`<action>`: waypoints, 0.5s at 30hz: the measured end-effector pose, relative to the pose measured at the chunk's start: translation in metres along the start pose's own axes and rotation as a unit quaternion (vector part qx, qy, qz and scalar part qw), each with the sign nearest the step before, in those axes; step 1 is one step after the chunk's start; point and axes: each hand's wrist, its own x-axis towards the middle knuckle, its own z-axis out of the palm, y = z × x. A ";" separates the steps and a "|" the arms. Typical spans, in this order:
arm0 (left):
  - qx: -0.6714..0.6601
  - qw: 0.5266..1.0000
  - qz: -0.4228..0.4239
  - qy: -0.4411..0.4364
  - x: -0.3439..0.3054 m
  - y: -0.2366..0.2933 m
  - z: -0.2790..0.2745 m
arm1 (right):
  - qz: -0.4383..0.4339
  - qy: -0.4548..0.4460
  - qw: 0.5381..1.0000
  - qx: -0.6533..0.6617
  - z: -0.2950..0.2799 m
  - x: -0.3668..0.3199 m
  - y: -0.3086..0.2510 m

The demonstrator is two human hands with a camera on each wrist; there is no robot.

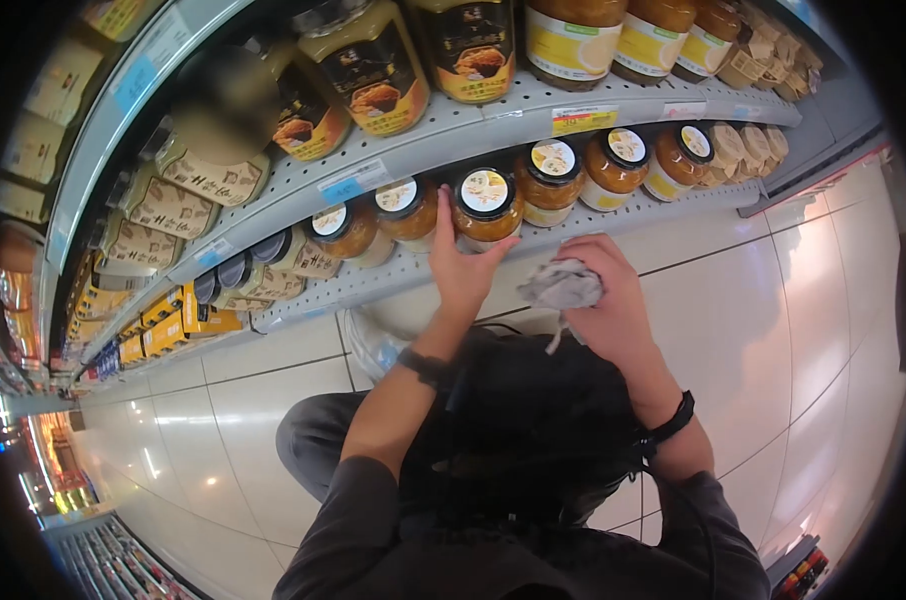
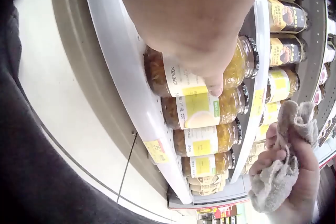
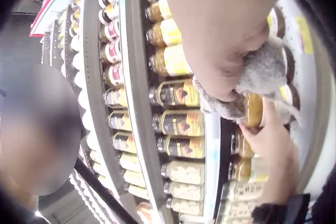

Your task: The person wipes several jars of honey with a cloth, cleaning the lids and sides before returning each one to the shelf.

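Observation:
On the lower shelf stands a glass jar point(image 1: 486, 212) of amber preserve with a black-rimmed white lid. My left hand point(image 1: 461, 272) grips it from the front, a finger along one side and the thumb across the other. In the left wrist view that hand covers part of the jar's white and yellow label point(image 2: 181, 82). A crumpled grey cloth point(image 1: 563, 285) is bunched in my right hand point(image 1: 618, 305), just in front of the shelf and to the right of the jar. The right wrist view shows the cloth point(image 3: 265, 69) close above the gripped jar point(image 3: 254, 111).
Similar jars point(image 1: 551, 172) line the shelf on both sides. Above runs another shelf with larger dark-labelled jars point(image 1: 373, 75) and a price-tag rail point(image 1: 585, 120). Yellow boxes point(image 1: 188, 322) sit lower left. Tiled floor point(image 1: 713, 290) lies below, and a black bag point(image 1: 533, 420) is against my body.

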 end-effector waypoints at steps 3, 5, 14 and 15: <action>-0.017 1.000 0.002 -0.012 -0.001 -0.001 -0.004 | -0.005 -0.120 0.987 -0.108 -0.004 0.030 -0.027; -0.003 0.996 0.043 -0.072 0.000 -0.002 -0.012 | 0.022 -0.174 0.972 -0.159 -0.004 0.049 -0.032; 0.132 0.966 0.197 -0.104 -0.001 -0.008 -0.036 | -0.022 -0.255 0.959 -0.124 0.029 0.065 -0.014; 0.134 0.966 0.198 -0.100 0.000 -0.009 -0.036 | -0.041 -0.240 0.962 -0.122 0.031 0.064 -0.007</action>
